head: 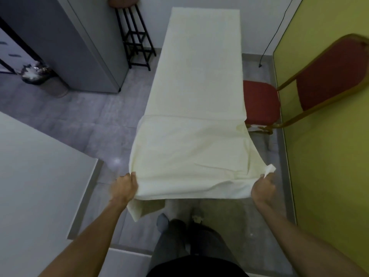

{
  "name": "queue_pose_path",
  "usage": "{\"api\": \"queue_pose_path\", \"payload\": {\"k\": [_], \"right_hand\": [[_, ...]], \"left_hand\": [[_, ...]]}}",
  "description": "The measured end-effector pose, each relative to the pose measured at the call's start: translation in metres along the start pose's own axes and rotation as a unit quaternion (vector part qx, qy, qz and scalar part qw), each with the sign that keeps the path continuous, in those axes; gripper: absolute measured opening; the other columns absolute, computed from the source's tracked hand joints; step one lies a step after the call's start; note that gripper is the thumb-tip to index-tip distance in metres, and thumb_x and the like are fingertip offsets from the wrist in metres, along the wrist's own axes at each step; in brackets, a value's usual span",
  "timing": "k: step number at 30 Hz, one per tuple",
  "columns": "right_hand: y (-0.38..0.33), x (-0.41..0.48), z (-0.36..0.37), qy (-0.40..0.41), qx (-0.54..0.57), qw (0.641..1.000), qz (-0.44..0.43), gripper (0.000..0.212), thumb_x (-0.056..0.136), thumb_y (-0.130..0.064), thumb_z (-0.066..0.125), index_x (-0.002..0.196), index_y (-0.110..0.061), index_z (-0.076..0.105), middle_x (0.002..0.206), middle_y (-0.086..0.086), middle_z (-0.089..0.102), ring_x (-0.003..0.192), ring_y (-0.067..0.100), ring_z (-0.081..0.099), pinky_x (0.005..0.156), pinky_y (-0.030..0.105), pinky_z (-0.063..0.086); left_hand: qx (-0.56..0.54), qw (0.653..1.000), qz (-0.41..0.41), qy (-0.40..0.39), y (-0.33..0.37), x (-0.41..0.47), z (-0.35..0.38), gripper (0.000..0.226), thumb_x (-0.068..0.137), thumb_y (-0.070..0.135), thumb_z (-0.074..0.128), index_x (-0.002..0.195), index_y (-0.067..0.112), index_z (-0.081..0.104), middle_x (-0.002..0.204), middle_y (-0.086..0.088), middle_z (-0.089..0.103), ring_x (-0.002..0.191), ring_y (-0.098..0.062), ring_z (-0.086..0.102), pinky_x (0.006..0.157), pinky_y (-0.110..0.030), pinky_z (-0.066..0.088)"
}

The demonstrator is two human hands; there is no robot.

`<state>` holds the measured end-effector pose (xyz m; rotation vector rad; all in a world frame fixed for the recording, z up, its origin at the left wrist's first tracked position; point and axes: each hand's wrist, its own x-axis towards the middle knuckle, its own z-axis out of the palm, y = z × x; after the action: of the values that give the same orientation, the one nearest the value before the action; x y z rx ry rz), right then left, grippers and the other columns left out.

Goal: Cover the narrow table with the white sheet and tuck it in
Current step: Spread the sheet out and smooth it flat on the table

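Observation:
A white sheet (197, 92) lies along the narrow table, covering its whole top from the far end to the near end. The table itself is hidden under the cloth. My left hand (124, 186) grips the sheet's near left corner. My right hand (263, 187) grips the near right corner, where a small white tag (269, 170) sticks up. The near edge is lifted and stretched between both hands, with a fold hanging below the left corner (137, 208).
A red chair (261, 102) with a gold frame stands close to the table's right side, against a yellow-green wall (323, 156). A black stool frame (137, 43) stands at the far left, a grey cabinet (83, 47) beyond it, a white surface (36, 176) at my left.

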<state>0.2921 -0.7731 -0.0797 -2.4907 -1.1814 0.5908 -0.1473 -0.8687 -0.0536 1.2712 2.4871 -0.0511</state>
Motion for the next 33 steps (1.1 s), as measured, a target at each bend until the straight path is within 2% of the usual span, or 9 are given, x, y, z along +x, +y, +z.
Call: {"api": "queue_pose_path", "payload": {"k": [3, 6, 11, 14, 16, 20, 23, 28, 33], "right_hand": [[0.015, -0.004, 0.004, 0.003, 0.015, 1.000, 0.011, 0.055, 0.102, -0.031, 0.043, 0.144, 0.005, 0.036, 0.119, 0.035, 0.058, 0.106, 0.052, 0.060, 0.086, 0.055, 0.050], [0.015, 0.010, 0.006, 0.010, 0.023, 0.999, -0.033, 0.058, 0.100, -0.032, 0.046, 0.145, 0.003, 0.034, 0.133, 0.032, 0.052, 0.116, 0.051, 0.055, 0.093, 0.057, 0.049], [-0.029, 0.026, 0.009, -0.020, 0.028, 0.991, -0.126, 0.060, 0.100, -0.037, 0.048, 0.142, 0.004, 0.039, 0.131, 0.031, 0.054, 0.116, 0.048, 0.055, 0.092, 0.051, 0.046], [-0.059, 0.038, 0.026, -0.065, -0.001, 0.978, -0.199, 0.065, 0.100, -0.039, 0.052, 0.149, -0.002, 0.031, 0.148, 0.023, 0.042, 0.134, 0.041, 0.043, 0.108, 0.052, 0.039], [-0.079, 0.048, 0.044, -0.103, 0.022, 0.974, -0.202, 0.074, 0.098, -0.040, 0.055, 0.154, -0.004, 0.022, 0.157, 0.021, 0.029, 0.143, 0.037, 0.030, 0.116, 0.053, 0.031], [-0.098, 0.055, 0.073, -0.130, 0.034, 0.981, -0.141, 0.089, 0.097, -0.046, 0.055, 0.157, -0.004, 0.004, 0.163, 0.019, 0.014, 0.149, 0.035, 0.018, 0.119, 0.054, 0.026], [-0.093, 0.051, 0.085, -0.099, -0.020, 0.984, -0.149, 0.084, 0.101, -0.049, 0.045, 0.157, -0.003, 0.004, 0.166, 0.019, 0.008, 0.152, 0.035, 0.012, 0.121, 0.049, 0.021], [-0.087, 0.050, 0.091, -0.030, -0.001, 0.985, -0.170, 0.061, 0.107, -0.037, 0.038, 0.155, -0.003, 0.024, 0.162, 0.017, 0.026, 0.149, 0.033, 0.025, 0.119, 0.045, 0.025], [-0.090, 0.056, 0.091, 0.009, 0.063, 0.984, -0.169, 0.044, 0.105, -0.019, 0.047, 0.144, 0.002, 0.046, 0.152, 0.017, 0.045, 0.141, 0.033, 0.041, 0.114, 0.038, 0.032]], "left_hand": [[0.008, 1.000, 0.019, 0.002, -0.006, -0.004, 0.004, 0.050, 0.101, 0.046, 0.036, 0.110, 0.003, 0.059, 0.096, -0.021, 0.069, 0.087, -0.039, 0.066, 0.075, -0.043, 0.052], [-0.018, 1.000, 0.006, 0.008, 0.002, 0.011, -0.004, 0.064, 0.094, 0.060, 0.043, 0.132, 0.009, 0.045, 0.119, -0.023, 0.062, 0.105, -0.045, 0.061, 0.085, -0.052, 0.050], [-0.060, 0.997, 0.043, 0.018, 0.037, 0.053, -0.015, 0.069, 0.093, 0.055, 0.050, 0.136, 0.001, 0.041, 0.128, -0.026, 0.056, 0.112, -0.045, 0.057, 0.090, -0.051, 0.049], [-0.054, 0.998, 0.043, 0.001, 0.055, 0.082, -0.013, 0.074, 0.093, 0.055, 0.050, 0.140, 0.000, 0.034, 0.137, -0.024, 0.049, 0.117, -0.044, 0.053, 0.094, -0.052, 0.047], [-0.069, 0.997, 0.035, -0.007, 0.064, 0.098, -0.011, 0.075, 0.094, 0.053, 0.050, 0.141, -0.002, 0.030, 0.141, -0.023, 0.043, 0.120, -0.044, 0.050, 0.096, -0.052, 0.045], [-0.106, 0.994, -0.003, -0.018, 0.068, 0.124, -0.001, 0.069, 0.097, 0.051, 0.044, 0.138, -0.002, 0.030, 0.136, -0.026, 0.045, 0.117, -0.045, 0.050, 0.095, -0.052, 0.043], [-0.123, 0.991, -0.032, -0.029, 0.063, 0.132, 0.010, 0.066, 0.098, 0.053, 0.038, 0.135, -0.002, 0.033, 0.131, -0.027, 0.050, 0.116, -0.046, 0.052, 0.094, -0.053, 0.042], [-0.158, 0.987, -0.029, 0.031, 0.055, 0.132, 0.019, 0.052, 0.104, 0.043, 0.026, 0.117, 0.000, 0.051, 0.107, -0.026, 0.063, 0.098, -0.043, 0.061, 0.082, -0.048, 0.047], [-0.127, 0.988, -0.055, 0.070, 0.055, 0.133, 0.022, 0.049, 0.106, 0.031, 0.024, 0.102, -0.003, 0.059, 0.090, -0.027, 0.066, 0.085, -0.046, 0.064, 0.075, -0.049, 0.051]]}}
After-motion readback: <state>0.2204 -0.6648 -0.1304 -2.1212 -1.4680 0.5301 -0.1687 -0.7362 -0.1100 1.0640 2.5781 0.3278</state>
